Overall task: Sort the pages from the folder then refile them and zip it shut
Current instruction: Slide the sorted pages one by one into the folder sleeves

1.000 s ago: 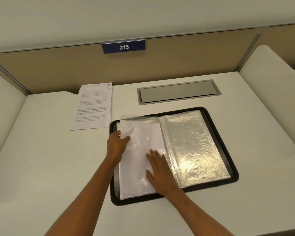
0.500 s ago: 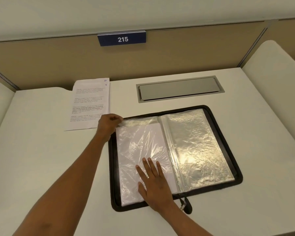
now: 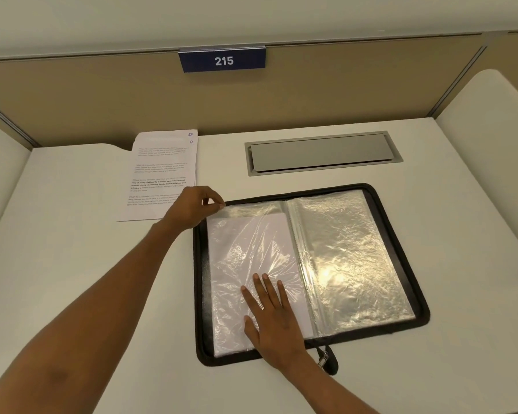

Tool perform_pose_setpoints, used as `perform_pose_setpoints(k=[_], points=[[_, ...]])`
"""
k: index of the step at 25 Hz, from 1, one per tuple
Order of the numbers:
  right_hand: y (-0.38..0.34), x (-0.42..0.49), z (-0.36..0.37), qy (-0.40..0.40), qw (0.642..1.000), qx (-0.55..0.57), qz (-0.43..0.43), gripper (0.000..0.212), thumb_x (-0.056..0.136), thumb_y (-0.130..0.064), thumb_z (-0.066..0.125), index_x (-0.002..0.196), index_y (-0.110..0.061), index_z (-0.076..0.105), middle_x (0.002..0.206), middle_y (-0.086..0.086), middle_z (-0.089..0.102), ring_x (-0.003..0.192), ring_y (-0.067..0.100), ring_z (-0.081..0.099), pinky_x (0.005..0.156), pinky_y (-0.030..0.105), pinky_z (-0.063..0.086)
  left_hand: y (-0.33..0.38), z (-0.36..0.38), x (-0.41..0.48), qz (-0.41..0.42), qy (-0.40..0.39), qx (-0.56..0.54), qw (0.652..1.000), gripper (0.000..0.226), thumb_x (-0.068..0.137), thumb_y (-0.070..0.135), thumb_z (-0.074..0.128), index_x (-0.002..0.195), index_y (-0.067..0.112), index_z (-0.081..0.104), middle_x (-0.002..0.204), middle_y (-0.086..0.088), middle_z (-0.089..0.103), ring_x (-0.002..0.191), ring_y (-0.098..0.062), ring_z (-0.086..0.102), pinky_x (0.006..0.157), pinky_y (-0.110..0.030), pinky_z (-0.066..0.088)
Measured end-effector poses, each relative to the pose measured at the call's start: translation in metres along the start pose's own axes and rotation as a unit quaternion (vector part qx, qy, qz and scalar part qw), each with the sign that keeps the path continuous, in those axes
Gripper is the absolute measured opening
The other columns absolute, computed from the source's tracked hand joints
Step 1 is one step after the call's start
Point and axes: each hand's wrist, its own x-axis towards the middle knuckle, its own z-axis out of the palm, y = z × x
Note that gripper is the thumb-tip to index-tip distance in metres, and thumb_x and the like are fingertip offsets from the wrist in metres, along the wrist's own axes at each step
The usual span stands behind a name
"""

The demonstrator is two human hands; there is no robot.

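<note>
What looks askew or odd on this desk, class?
The loose pages beside the folder are staggered, so numbers 10 and 9 both show. The left sleeve is crumpled where the left hand pinches its corner; the right hand presses on it.

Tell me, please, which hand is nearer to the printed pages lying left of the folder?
Left. The left hand pinches the sleeve corner right by the printed pages; the right hand lies flat lower on the folder, farther away.

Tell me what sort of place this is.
Probably a study carrel in a library or shared office: a numbered plate, 215, on the back divider, curved side screens, and a metal cable hatch set in the white desk.
</note>
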Motion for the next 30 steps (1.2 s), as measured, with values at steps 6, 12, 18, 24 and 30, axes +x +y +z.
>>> perform_pose_setpoints(k=[6,12,18,24,30], points=[[-0.001,0.001,0.0,-0.007,1.0,-0.009,0.004,0.06,0.109,-0.052,0.017,0.164,-0.029,0.015,0.173,0.003,0.001,0.159,0.026,-0.001,0.124,0.055,0.023,0.002,-0.006,0.009,-0.037,-0.056,-0.003,0.998,0.004,0.098,0.023,0.071,0.098,0.02,0.075,0.085,0.007,0.077,0.079,-0.017,0.071,0.075,-0.033,0.055],[-0.001,0.001,0.0,-0.009,1.0,-0.003,0.005,0.059,0.109,-0.052,0.017,0.164,-0.03,0.015,0.173,0.002,0.001,0.159,0.025,-0.001,0.125,0.055,0.023,0.004,-0.018,0.024,-0.086,-0.111,0.005,0.99,0.009,0.086,0.014,0.084,0.093,0.017,0.082,0.082,0.001,0.078,0.083,-0.02,0.072,0.077,-0.026,0.053],[-0.002,0.0,-0.001,-0.008,1.0,-0.001,0.006,0.059,0.109,-0.053,0.015,0.164,-0.031,0.014,0.173,0.001,0.001,0.159,0.025,-0.001,0.125,0.054,0.021,-0.002,-0.009,0.035,-0.104,-0.034,0.097,0.989,0.014,0.095,0.006,0.068,0.082,0.011,0.072,0.082,-0.013,0.076,0.068,-0.027,0.073,0.059,-0.034,0.062],[-0.001,0.0,-0.002,-0.009,1.0,0.002,-0.003,0.06,0.109,-0.051,0.012,0.164,-0.029,0.013,0.173,0.003,-0.001,0.159,0.026,-0.002,0.125,0.055,0.021,-0.005,-0.003,0.029,-0.11,-0.117,0.094,0.983,0.018,0.085,0.03,0.086,0.088,0.014,0.078,0.078,-0.003,0.073,0.072,-0.022,0.07,0.063,-0.027,0.053],[0.0,0.0,0.002,0.002,1.0,0.001,-0.012,0.06,0.109,-0.05,0.01,0.164,-0.028,0.015,0.173,0.005,0.002,0.159,0.028,0.0,0.124,0.056,0.023,-0.015,0.007,0.016,-0.134,0.042,0.15,0.979,0.009,0.095,0.016,0.069,0.096,0.013,0.078,0.086,-0.003,0.073,0.082,-0.027,0.07,0.073,-0.037,0.056]])
